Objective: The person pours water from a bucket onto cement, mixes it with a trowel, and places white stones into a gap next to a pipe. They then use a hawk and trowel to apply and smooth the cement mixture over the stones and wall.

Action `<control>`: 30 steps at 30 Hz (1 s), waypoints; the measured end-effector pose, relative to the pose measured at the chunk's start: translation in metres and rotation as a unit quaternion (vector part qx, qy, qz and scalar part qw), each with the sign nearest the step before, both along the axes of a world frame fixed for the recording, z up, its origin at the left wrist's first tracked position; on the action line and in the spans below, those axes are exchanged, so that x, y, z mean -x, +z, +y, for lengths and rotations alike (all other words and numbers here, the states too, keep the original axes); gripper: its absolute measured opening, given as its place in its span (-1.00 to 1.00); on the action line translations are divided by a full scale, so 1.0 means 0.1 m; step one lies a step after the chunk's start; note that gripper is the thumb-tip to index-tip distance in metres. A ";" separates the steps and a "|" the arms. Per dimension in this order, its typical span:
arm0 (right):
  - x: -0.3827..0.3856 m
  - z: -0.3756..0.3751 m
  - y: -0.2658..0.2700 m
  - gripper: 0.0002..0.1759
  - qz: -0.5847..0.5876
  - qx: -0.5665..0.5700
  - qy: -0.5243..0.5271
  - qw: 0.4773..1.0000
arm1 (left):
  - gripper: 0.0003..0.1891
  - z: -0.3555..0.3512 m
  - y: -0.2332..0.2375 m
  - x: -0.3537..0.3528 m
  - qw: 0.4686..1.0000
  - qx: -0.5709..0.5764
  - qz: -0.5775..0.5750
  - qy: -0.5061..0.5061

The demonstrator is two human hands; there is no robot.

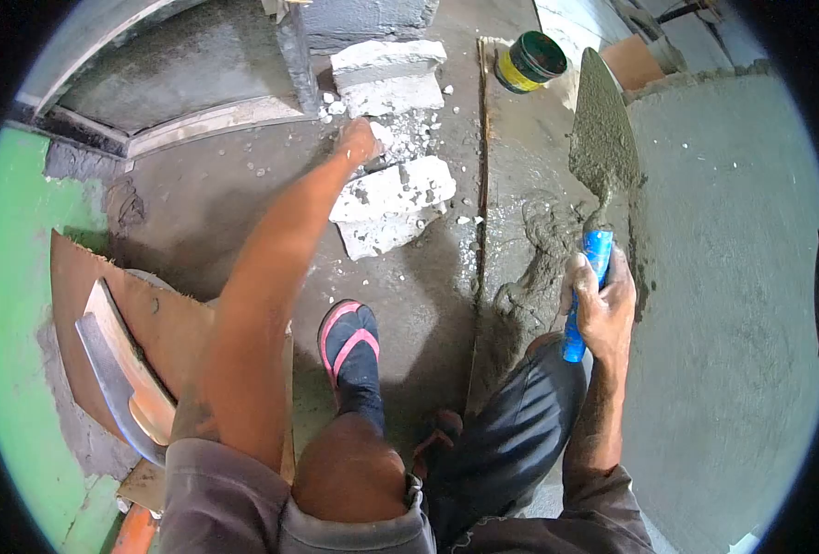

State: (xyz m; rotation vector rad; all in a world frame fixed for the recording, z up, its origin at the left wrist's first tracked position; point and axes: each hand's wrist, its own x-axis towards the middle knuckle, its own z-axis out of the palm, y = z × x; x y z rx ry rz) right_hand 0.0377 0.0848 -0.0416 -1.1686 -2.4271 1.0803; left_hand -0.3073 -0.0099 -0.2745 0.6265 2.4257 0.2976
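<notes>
In the head view my right hand (603, 300) is wrapped round the blue handle of a trowel (603, 129), its blade pointing away and coated with wet grey mortar. Below and beside the blade, wet mortar (543, 249) is spread in ridges over a board. My left hand (359, 140) reaches far forward, its fingers curled against a white chunk (381, 137) among crumbled rubble. One broken white block (396, 194) lies just in front of that hand, another white block (389, 74) just beyond it. Part of the left fingers is hidden.
A green and yellow bucket (529, 63) stands at the far end of the board (511, 120). Grey plastered wall (723, 277) rises on the right. At left, a wooden-handled curved tool (128, 360) rests on a brown sheet (77, 305). My foot in a pink-strapped sandal (352, 346) is on the floor.
</notes>
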 end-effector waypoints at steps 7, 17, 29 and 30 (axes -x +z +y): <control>0.17 -0.22 -0.17 -0.64 -0.044 0.062 0.021 0.997 | -0.54 -0.01 0.20 0.43 0.994 -0.040 -0.090 -0.050; 0.35 -0.41 -0.44 -0.61 -0.130 0.071 0.099 0.984 | -0.65 -0.73 0.83 -0.03 0.915 -0.264 -0.298 -0.070; 0.58 -1.02 -0.68 -0.58 -0.066 0.044 0.170 0.982 | -0.48 -1.07 0.79 -0.45 0.947 -0.228 -0.225 -0.032; 0.58 -1.02 -0.71 -0.57 -0.066 0.040 0.177 0.981 | -0.48 -1.08 0.78 -0.45 0.941 -0.238 -0.242 -0.013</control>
